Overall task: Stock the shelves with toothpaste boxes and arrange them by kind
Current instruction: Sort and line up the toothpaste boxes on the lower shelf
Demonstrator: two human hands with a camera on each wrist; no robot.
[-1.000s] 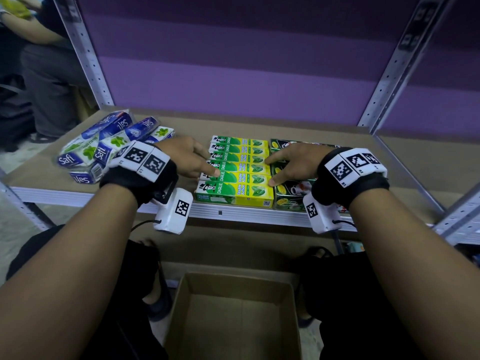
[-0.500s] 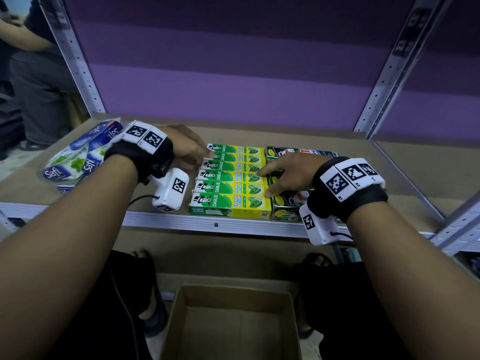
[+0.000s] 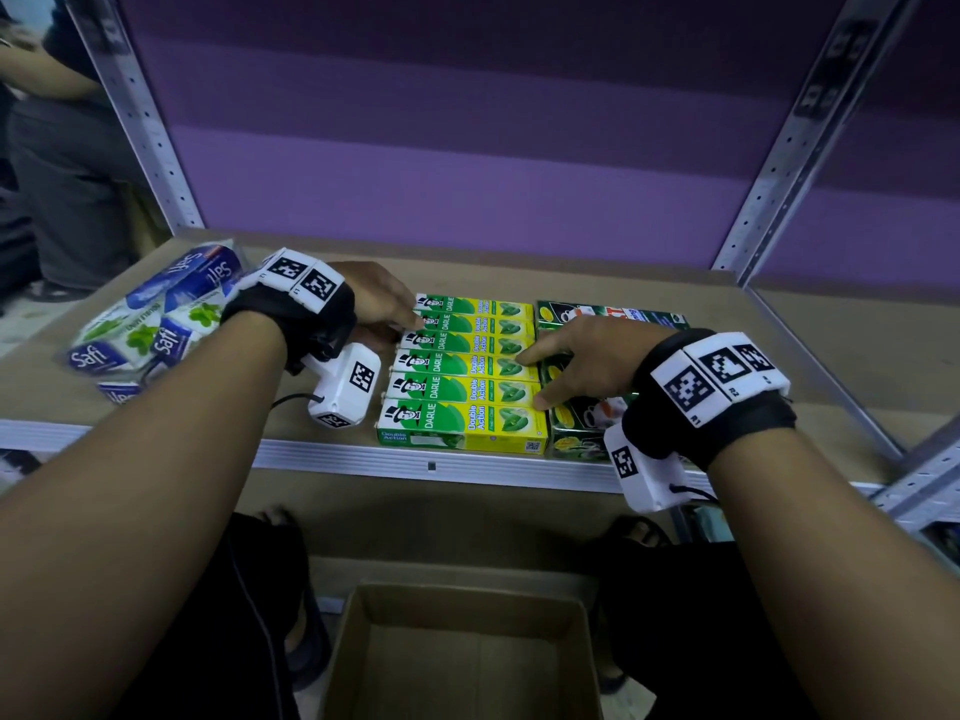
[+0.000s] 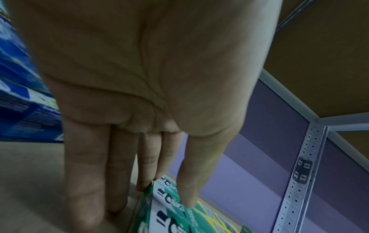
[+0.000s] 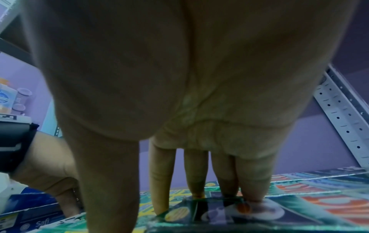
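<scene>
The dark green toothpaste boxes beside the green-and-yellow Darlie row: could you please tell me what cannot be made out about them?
- Head view: the right hand covers most of the dark green toothpaste boxes, so their count is hidden.
- Right wrist view: the print on these boxes is blurred, brand unreadable.
- Head view: the blue-and-white Safi boxes are motion-blurred.

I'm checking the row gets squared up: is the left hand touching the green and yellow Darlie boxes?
Touching. In the left wrist view the left hand has straight fingers whose tips rest against the end of the Darlie boxes; the head view agrees.
</scene>
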